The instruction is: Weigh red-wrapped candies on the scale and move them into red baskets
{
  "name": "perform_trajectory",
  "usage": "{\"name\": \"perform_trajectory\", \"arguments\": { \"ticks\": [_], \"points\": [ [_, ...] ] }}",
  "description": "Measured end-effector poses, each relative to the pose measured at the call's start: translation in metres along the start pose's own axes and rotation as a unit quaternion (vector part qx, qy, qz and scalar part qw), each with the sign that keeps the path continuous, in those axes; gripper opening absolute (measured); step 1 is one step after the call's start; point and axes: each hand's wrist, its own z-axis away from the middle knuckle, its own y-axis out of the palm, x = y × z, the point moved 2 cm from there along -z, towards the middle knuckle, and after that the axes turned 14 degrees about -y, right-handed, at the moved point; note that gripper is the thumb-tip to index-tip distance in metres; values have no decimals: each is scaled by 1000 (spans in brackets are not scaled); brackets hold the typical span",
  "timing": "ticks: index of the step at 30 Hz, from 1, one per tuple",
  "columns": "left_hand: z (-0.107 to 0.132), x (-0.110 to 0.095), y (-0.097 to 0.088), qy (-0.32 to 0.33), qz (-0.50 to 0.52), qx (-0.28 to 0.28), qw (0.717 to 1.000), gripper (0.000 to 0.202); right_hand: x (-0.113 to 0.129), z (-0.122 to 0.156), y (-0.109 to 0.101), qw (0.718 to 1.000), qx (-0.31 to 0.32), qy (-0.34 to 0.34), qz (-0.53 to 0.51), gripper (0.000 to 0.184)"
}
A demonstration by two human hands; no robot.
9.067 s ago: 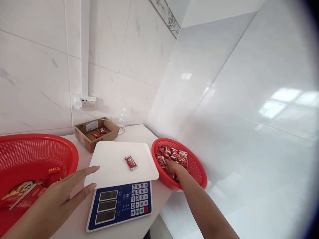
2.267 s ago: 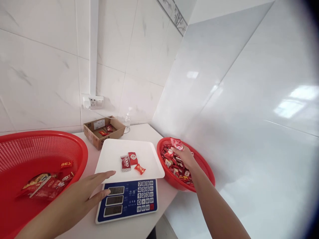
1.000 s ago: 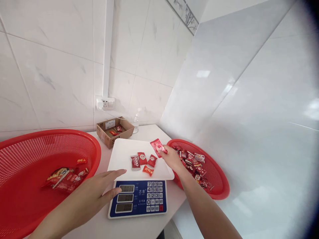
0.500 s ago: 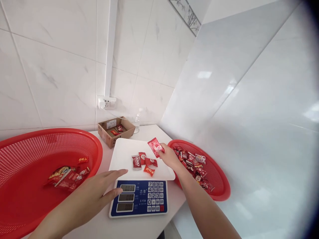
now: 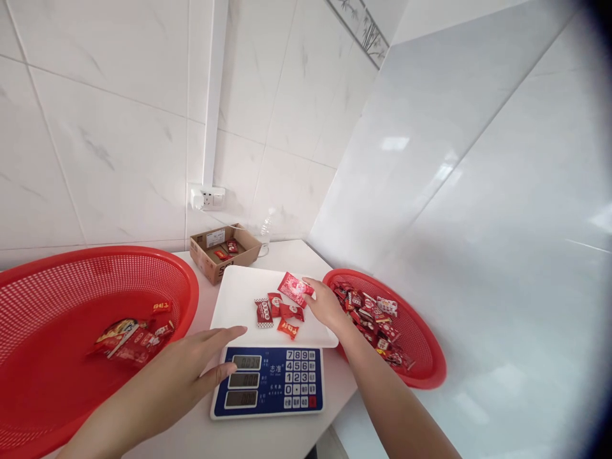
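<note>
My right hand [image 5: 327, 303] has its fingertips and thumb at the right edge of a flat red packet [image 5: 294, 289], low over the white weighing pan [image 5: 238, 280]. Just in front of that packet, several red wrapped candies [image 5: 264, 313] lie on the pan. My left hand [image 5: 203, 363] is empty, fingers stretched and apart, at the left front of the scale. Its thumb reaches over the edge of the scale's blue panel [image 5: 275, 401], beside the small displays. The top display is lit, but its digits are hard to read.
To the left stands a large red basket [image 5: 184, 274] holding several packets. A smaller red basket [image 5: 430, 357] full of red candies sits at the right. Behind the scale are a cardboard box [image 5: 205, 264] with a few candies and a clear bottle [image 5: 266, 224] by the wall socket.
My right hand has lowered the red packet and brought it slightly left, close to the candies on the pan. My left hand has hardly moved.
</note>
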Motion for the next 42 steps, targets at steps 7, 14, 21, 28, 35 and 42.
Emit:
{"name": "perform_trajectory", "arguments": {
  "ticks": [7,14,21,28,35,42],
  "points": [
    [0,-1,0,-3,-9,6,1000,48,17,14,3,995,51,-84,25,24],
    [0,-2,0,10,-12,5,1000,49,20,25,0,989,113,-99,-5,8],
    [3,-6,-1,2,-25,12,1000,48,11,18,-5,993,113,-30,-31,38],
    [2,-3,0,2,-31,6,1000,47,25,20,-1,985,169,-16,-13,36],
    [1,-1,-2,-10,-36,5,999,49,23,36,-35,997,70,38,1,39],
    [-3,6,-11,-44,19,-43,998,47,-19,89,-65,983,48,158,76,42]
  ]
}}
